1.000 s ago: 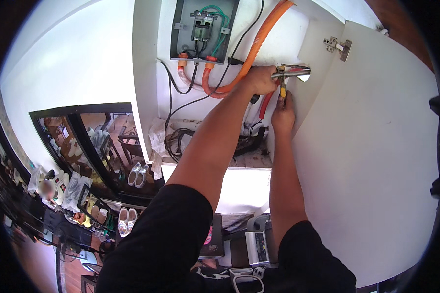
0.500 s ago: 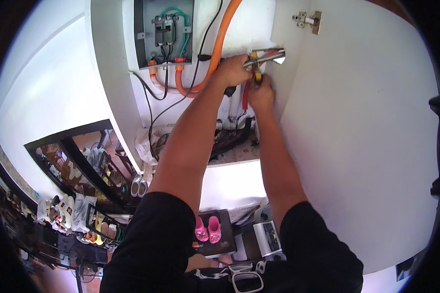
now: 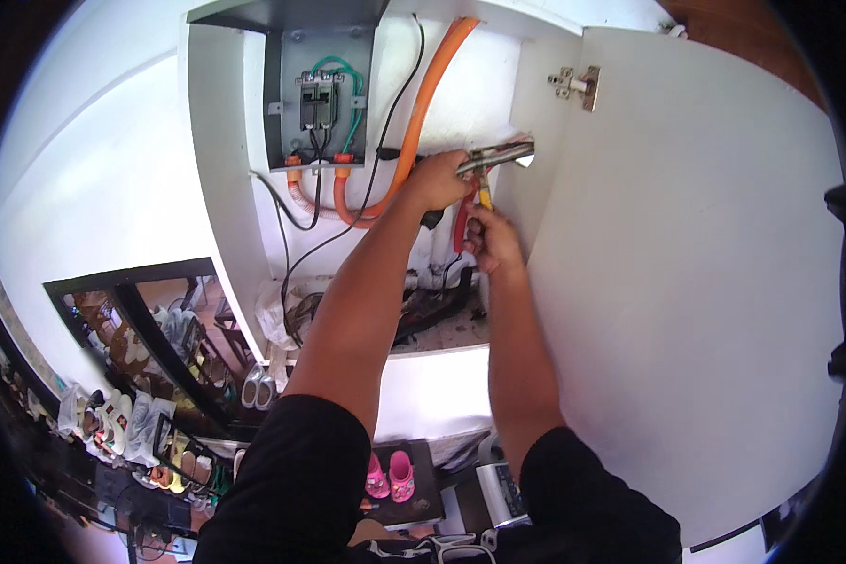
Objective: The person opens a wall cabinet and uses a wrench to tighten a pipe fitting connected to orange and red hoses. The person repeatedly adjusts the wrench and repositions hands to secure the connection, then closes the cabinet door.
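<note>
My left hand (image 3: 439,180) is closed around the near end of a grey metal pipe-like piece (image 3: 498,153), which sticks out to the right toward the cabinet's side wall. Just below it, my right hand (image 3: 494,241) has its fingers curled on a tool with red and yellow handles (image 3: 485,195), which looks like pliers. The tool's upper end meets the metal piece beside my left fingers; exactly how it grips there is too small to tell. One red handle hangs down left of my right hand.
Upper left, an open grey breaker box (image 3: 319,99) holds green and black wires. A thick orange conduit (image 3: 432,85) curves down behind my left hand. The white cabinet door (image 3: 686,263) stands open at right. Pink clogs (image 3: 401,476) sit below, and shoes (image 3: 113,423) crowd the lower left.
The whole view has shifted, so the cabinet appears lower. My right hand has moved down the tool, away from the metal piece, showing more of its handles. My left hand keeps its hold.
</note>
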Available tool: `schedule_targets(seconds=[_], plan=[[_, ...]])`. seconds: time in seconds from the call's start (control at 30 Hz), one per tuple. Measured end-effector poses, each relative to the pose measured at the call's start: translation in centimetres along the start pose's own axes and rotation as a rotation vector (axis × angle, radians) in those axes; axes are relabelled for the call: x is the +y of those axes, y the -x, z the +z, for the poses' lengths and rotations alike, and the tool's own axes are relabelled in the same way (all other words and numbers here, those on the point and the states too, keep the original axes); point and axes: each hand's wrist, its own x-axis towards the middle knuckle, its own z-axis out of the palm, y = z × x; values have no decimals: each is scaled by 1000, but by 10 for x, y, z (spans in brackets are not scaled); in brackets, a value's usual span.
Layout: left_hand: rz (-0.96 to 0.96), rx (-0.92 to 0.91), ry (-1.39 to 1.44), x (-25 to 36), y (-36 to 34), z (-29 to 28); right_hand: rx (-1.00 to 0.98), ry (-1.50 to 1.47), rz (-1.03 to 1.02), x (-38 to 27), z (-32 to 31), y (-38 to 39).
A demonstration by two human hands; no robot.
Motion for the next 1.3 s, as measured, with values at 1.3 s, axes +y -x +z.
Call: schedule_targets(seconds=[1.3], plan=[[95,-25,-13,-13,-5,5,356,1313,-976,-56,74,59]])
